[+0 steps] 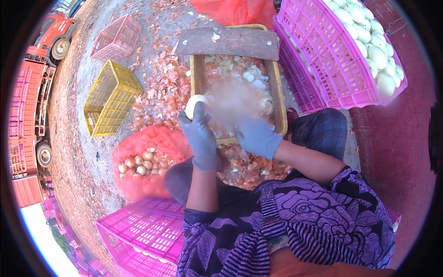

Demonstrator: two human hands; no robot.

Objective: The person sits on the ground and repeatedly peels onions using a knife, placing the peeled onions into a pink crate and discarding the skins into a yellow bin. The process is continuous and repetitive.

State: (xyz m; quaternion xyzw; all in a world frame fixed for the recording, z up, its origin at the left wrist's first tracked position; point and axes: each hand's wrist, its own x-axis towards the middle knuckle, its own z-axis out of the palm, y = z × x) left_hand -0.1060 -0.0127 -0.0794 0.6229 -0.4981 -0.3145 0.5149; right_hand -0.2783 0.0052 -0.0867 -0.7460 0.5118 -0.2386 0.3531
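Observation:
My left hand (202, 138), in a grey-blue glove, is closed around a pale peeled onion (195, 106) above the near left part of a yellow crate (278, 104). Opposite it, my right hand (257, 137), gloved the same way, is curled near the crate's near side. A hazy blur covers the area by its fingertips, so what it grips cannot be made out. Inside the crate lie onion skins and white onion scraps (249, 76). A wooden board (226, 42) spans the crate's far end, with a few scraps on top.
Left of my knee sits a red mesh bag (124, 184) of unpeeled onions (146, 161). Pink crates (327, 60) at upper right hold peeled onions (377, 57). Another pink crate (143, 231) is at lower left. Onion skins (161, 87) litter the ground near an upturned yellow crate (110, 99).

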